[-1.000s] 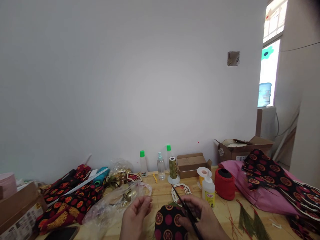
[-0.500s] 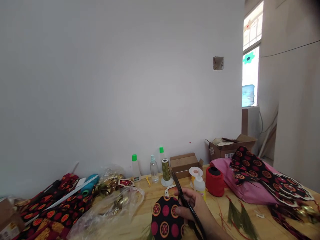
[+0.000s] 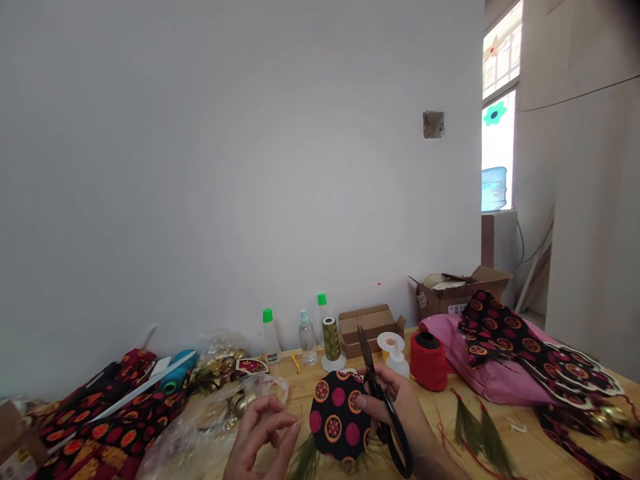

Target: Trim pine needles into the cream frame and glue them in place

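My right hand [image 3: 400, 400] is closed on a pair of black scissors [image 3: 393, 433], blades pointing up. Its thumb also pins a rounded black fabric piece [image 3: 334, 427] with red and orange circle patterns. Green tassel threads [image 3: 306, 457] hang at the fabric's lower left edge. My left hand [image 3: 263, 440] is to the left of the fabric, apart from it. Its fingers are curled, with thumb and fingertips close together; whatever they may pinch is too small to make out.
Behind the hands stand a thread cone [image 3: 331, 340], a spray bottle [image 3: 307, 340], a white glue bottle [image 3: 397, 361] and a red yarn spool [image 3: 428, 363]. Green tassels [image 3: 467, 423] lie at right. Patterned cloth [image 3: 115, 427] and a plastic bag [image 3: 200, 427] lie at left.
My left hand has come into view beside the fabric. My right hand has lifted the fabric and scissors slightly, shifting them a little to the right.
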The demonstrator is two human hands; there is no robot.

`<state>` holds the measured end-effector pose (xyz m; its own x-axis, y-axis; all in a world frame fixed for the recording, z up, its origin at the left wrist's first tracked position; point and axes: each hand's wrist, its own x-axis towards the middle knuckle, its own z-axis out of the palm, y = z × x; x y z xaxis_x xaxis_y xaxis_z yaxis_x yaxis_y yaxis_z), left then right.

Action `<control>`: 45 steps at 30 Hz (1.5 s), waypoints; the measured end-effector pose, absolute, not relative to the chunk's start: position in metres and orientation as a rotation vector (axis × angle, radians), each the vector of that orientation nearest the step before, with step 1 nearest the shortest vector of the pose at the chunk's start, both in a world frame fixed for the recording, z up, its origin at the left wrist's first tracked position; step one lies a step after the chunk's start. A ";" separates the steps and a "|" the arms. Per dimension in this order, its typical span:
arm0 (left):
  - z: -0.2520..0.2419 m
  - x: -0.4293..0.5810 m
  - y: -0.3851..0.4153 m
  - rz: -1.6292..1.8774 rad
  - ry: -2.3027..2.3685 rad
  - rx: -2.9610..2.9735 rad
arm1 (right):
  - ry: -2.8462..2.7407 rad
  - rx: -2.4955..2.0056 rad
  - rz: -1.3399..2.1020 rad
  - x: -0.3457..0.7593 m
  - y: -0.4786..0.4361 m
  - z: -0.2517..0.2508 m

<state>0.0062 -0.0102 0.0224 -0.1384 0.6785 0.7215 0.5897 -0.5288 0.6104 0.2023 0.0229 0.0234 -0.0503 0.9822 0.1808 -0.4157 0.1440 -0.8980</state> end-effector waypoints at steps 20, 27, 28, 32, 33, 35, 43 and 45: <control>0.005 0.014 -0.003 1.565 1.458 2.679 | -1.023 -0.799 1.177 0.199 0.013 0.028; -0.002 0.020 -0.003 1.617 1.484 2.545 | -0.888 -0.809 1.110 0.205 0.015 0.033; -0.001 0.019 -0.004 1.629 1.485 2.492 | -0.884 -0.806 1.106 0.206 0.015 0.034; 0.004 0.017 -0.007 1.727 1.455 2.379 | -0.899 -0.781 1.148 0.206 0.016 0.032; 0.004 0.017 -0.007 1.748 1.445 2.372 | -0.907 -0.781 1.159 0.205 0.015 0.032; 0.003 0.016 -0.006 1.770 1.430 2.367 | -0.922 -0.791 1.166 0.203 0.014 0.031; 0.003 0.015 -0.004 1.746 1.414 2.351 | -1.012 -0.786 1.151 0.199 0.010 0.033; 0.003 0.017 -0.005 1.747 1.420 2.323 | -1.030 -0.790 1.145 0.198 0.009 0.033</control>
